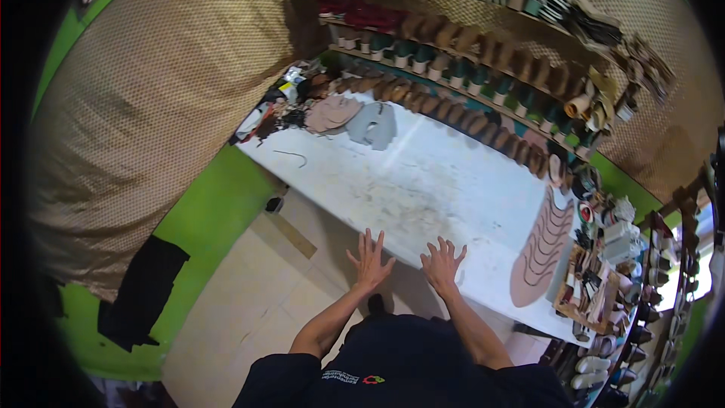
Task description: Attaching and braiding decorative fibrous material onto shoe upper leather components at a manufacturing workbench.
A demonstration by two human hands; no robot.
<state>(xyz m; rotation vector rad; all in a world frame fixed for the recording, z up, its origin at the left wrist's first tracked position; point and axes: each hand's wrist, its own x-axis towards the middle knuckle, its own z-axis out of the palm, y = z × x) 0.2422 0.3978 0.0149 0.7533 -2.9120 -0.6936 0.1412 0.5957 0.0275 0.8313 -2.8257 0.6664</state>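
My left hand (369,260) is held out flat with fingers spread, empty, at the near edge of a white, scuffed worktable (423,181). Close beside it my right hand (442,261) is also spread and empty, its fingertips over the table's near edge. Whether either hand touches the table I cannot tell. A row of overlapping brown leather sole pieces (540,249) lies on the table to the right of my right hand. Grey (374,125) and tan (332,113) cut leather pieces lie at the table's far left end.
Wall shelves (468,68) behind the table hold rows of brown and green shoe lasts and stacked soles. Tools and small containers (596,287) crowd the table's right end. Scraps (276,117) pile at the far left corner. Tiled floor (249,295) and a green wall lie left.
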